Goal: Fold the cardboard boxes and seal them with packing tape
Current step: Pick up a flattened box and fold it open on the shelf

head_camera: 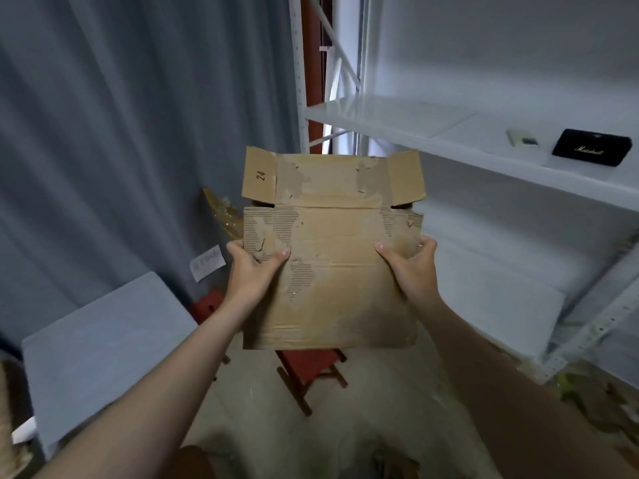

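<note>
— Where is the box?
— The box (332, 271) is flat and held up in the air in front of the shelf (415, 133), above a red stool (311, 371).
— And the hands?
— The left hand (250, 271) grips its left edge and the right hand (411, 271) its right edge. Both thumbs lie on the near face, fingers behind.
— Its look?
— Worn, with paper torn off in patches. The flaps point up, and the left one is marked 24. A black speaker (591, 152) lies on the shelf, well apart.
</note>
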`<state>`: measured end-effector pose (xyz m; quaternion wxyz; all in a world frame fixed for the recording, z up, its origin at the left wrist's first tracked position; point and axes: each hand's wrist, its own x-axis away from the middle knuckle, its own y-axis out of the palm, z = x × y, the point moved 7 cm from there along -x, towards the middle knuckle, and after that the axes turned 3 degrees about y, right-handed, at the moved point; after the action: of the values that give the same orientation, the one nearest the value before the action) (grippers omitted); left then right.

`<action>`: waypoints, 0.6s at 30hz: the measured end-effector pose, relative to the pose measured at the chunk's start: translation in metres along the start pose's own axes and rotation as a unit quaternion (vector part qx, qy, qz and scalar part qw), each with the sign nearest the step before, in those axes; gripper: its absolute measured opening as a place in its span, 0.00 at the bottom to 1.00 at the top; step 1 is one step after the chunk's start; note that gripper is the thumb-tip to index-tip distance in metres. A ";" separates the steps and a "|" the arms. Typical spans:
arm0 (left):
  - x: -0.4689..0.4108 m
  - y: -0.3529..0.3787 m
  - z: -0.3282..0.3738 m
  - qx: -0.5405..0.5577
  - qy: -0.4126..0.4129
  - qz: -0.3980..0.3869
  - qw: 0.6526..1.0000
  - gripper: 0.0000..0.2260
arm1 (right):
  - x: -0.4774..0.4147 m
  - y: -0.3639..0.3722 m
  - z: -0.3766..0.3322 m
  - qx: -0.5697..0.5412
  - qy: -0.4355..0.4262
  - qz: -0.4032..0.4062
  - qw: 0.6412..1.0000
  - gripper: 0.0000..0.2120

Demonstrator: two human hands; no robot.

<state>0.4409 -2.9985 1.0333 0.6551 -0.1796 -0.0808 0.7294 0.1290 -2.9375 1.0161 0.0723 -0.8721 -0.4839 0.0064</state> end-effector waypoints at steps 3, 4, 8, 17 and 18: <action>-0.035 0.016 -0.004 -0.005 0.004 -0.012 1.000 0.29 | -0.032 0.011 0.005 -0.015 0.007 0.005 1.000 0.38; -0.048 0.024 -0.006 -0.006 0.003 -0.017 1.000 0.28 | -0.044 0.014 0.010 -0.016 0.011 0.010 1.000 0.39; -0.111 0.074 -0.022 -0.005 0.014 -0.041 0.999 0.27 | -0.109 0.019 0.035 -0.009 0.010 0.038 0.999 0.40; -0.313 0.257 -0.071 -0.059 -0.050 -0.120 0.990 0.30 | -0.343 0.025 0.118 0.021 0.095 0.086 0.992 0.42; -0.330 0.271 -0.075 -0.062 -0.052 -0.128 0.988 0.30 | -0.361 0.027 0.123 0.021 0.111 0.093 0.989 0.43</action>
<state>0.2426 -3.3674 0.9199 0.7258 -0.1702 -0.1823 0.6411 -0.0505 -3.2417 0.8695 0.1430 -0.9068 -0.3897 -0.0732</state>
